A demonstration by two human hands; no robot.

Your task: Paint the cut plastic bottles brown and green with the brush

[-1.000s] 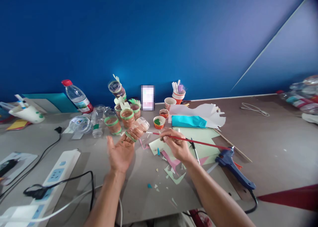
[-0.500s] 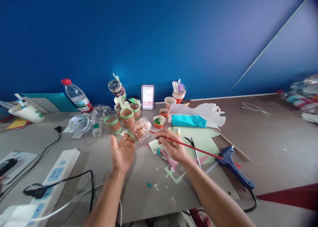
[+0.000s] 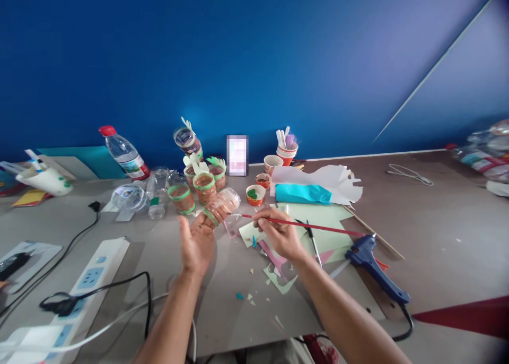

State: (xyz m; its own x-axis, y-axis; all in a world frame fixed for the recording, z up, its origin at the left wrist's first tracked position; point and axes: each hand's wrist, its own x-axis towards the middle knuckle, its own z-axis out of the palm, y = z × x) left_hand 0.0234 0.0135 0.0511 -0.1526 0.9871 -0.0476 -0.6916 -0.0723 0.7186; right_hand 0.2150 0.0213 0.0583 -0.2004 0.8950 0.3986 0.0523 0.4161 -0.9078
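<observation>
Red paintbrush (image 3: 314, 226), right hand (image 3: 280, 237) — clear ribbed cup (image 3: 223, 205), left hand (image 3: 196, 243).

No legible text, water bottle (image 3: 124, 154) label too small

Red paintbrush (image 3: 318, 227), brown cup (image 3: 222, 205) with green bands, blue glue gun (image 3: 371, 266), teal paper (image 3: 302, 193).

Bare forearms; green-smudged left hand (image 3: 196, 243), bare right hand (image 3: 280, 234).
</observation>
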